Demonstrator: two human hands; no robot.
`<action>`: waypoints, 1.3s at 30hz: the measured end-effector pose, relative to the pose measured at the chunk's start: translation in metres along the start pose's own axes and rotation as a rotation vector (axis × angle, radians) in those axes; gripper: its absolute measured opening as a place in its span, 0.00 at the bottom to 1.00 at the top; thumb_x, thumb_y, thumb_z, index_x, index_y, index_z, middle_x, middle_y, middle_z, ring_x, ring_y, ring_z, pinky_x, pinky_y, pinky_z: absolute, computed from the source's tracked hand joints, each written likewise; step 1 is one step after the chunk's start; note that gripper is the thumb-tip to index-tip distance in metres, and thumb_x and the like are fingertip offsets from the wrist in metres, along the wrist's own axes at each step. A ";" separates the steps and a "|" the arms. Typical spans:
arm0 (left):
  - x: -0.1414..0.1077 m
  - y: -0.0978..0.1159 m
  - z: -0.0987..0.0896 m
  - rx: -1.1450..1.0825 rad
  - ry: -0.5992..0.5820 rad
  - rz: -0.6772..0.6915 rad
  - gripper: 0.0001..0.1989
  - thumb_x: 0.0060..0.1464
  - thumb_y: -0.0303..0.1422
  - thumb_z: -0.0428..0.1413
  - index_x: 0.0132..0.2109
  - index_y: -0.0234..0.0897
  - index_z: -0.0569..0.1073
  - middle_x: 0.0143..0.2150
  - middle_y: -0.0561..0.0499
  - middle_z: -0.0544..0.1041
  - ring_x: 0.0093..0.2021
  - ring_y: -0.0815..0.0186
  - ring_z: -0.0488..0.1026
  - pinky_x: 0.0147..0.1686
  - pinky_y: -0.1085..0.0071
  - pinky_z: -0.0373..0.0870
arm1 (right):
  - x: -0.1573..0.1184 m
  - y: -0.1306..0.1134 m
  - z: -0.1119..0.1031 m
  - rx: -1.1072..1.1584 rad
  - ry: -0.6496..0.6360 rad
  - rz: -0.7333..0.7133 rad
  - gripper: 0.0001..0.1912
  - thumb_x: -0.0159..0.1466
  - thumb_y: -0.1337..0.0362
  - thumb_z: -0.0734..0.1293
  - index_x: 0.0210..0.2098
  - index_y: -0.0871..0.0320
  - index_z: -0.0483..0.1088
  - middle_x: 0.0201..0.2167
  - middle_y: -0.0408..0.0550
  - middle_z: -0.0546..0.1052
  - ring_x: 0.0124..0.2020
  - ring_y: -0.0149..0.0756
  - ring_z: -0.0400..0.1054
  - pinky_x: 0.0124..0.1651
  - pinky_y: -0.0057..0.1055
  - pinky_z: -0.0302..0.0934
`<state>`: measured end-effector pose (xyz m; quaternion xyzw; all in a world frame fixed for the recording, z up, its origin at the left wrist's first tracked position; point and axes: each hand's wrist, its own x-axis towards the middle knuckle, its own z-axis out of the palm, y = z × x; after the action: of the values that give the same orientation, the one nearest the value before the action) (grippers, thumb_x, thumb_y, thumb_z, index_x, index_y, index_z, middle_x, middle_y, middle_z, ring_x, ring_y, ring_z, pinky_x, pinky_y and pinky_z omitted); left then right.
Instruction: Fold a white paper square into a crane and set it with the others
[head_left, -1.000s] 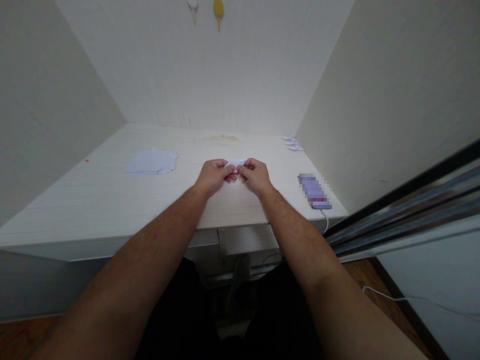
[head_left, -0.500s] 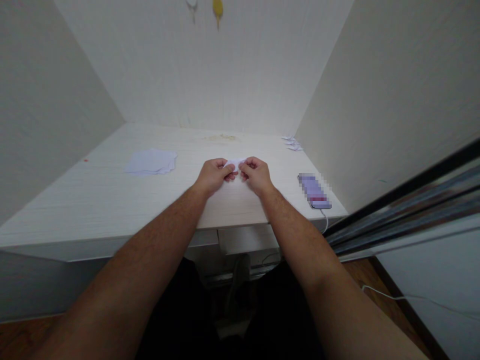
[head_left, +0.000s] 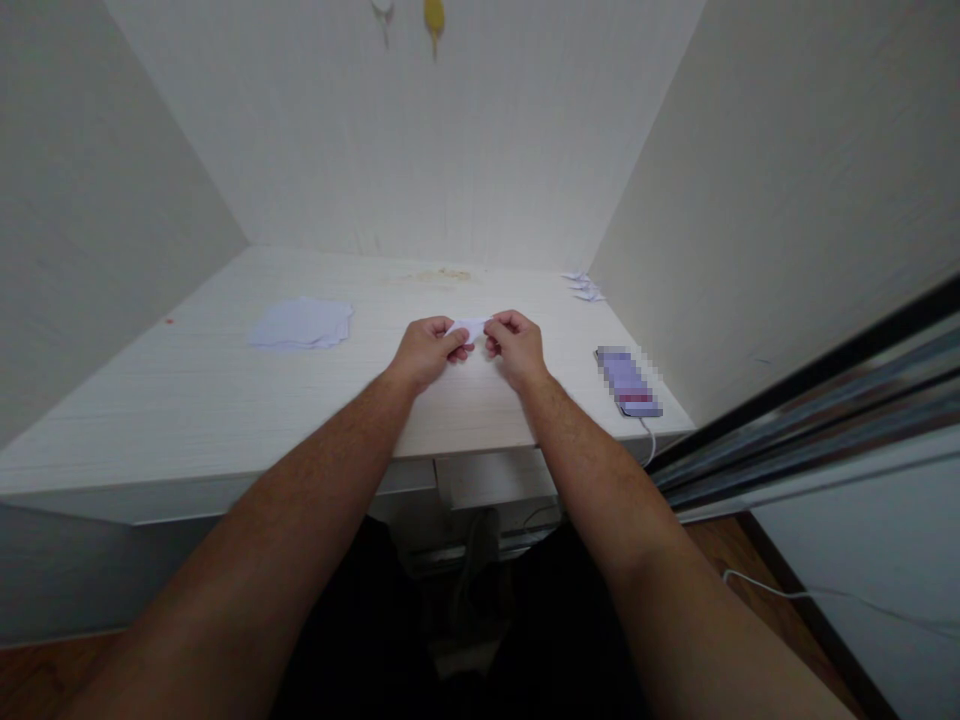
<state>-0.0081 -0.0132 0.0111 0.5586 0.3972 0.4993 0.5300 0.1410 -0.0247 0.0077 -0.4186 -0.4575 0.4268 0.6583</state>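
A small piece of white paper (head_left: pixel 472 327), seemingly folded, is held between my two hands just above the desk. My left hand (head_left: pixel 430 350) pinches its left end between thumb and fingers. On the other side, my right hand (head_left: pixel 517 345) has its thumb and forefinger closed on the paper's upper right corner. My fingers cover both ends, so the full shape of the paper cannot be made out.
A stack of white paper sheets (head_left: pixel 302 323) lies on the white desk (head_left: pixel 187 410) to the left. Several small folded paper pieces (head_left: pixel 585 287) sit by the right wall. Nearer, a phone (head_left: pixel 628 382) is plugged into a white cable (head_left: pixel 651 437).
My right hand has shifted slightly up and to the right, baring more of the paper between the hands. My left hand has kept its place and grip.
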 end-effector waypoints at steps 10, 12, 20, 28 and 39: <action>-0.001 -0.001 0.000 0.033 0.034 0.021 0.11 0.47 0.35 0.64 0.27 0.33 0.72 0.24 0.48 0.78 0.20 0.71 0.70 0.23 0.74 0.63 | 0.001 0.002 -0.001 -0.009 -0.004 0.026 0.08 0.52 0.61 0.71 0.27 0.57 0.70 0.20 0.37 0.72 0.17 0.24 0.61 0.19 0.24 0.56; -0.001 0.000 0.000 0.066 0.025 0.049 0.11 0.47 0.36 0.65 0.27 0.34 0.73 0.24 0.48 0.78 0.21 0.71 0.70 0.22 0.74 0.62 | 0.000 0.001 0.000 -0.040 -0.048 0.040 0.11 0.51 0.59 0.73 0.29 0.57 0.71 0.18 0.36 0.71 0.17 0.24 0.61 0.19 0.24 0.56; -0.004 0.002 0.000 0.166 -0.022 0.116 0.10 0.47 0.36 0.65 0.27 0.35 0.75 0.21 0.51 0.76 0.21 0.72 0.66 0.24 0.74 0.61 | -0.004 -0.002 0.002 -0.150 -0.099 0.002 0.13 0.50 0.56 0.74 0.26 0.57 0.70 0.14 0.36 0.70 0.16 0.25 0.60 0.20 0.24 0.53; -0.001 0.000 0.000 0.072 -0.011 0.097 0.08 0.44 0.34 0.64 0.26 0.35 0.75 0.21 0.51 0.75 0.21 0.72 0.66 0.24 0.73 0.61 | -0.001 0.002 -0.001 -0.037 -0.071 0.019 0.09 0.50 0.60 0.73 0.26 0.57 0.72 0.16 0.37 0.70 0.17 0.25 0.60 0.21 0.24 0.55; 0.000 -0.001 0.000 0.066 -0.012 0.098 0.08 0.44 0.34 0.64 0.25 0.35 0.74 0.21 0.51 0.75 0.20 0.72 0.66 0.24 0.73 0.60 | 0.003 0.004 -0.005 0.018 -0.070 0.047 0.08 0.50 0.60 0.73 0.27 0.58 0.74 0.16 0.37 0.69 0.17 0.24 0.60 0.22 0.24 0.56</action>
<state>-0.0077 -0.0135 0.0096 0.5974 0.3826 0.5080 0.4885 0.1456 -0.0219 0.0035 -0.4081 -0.4665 0.4606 0.6354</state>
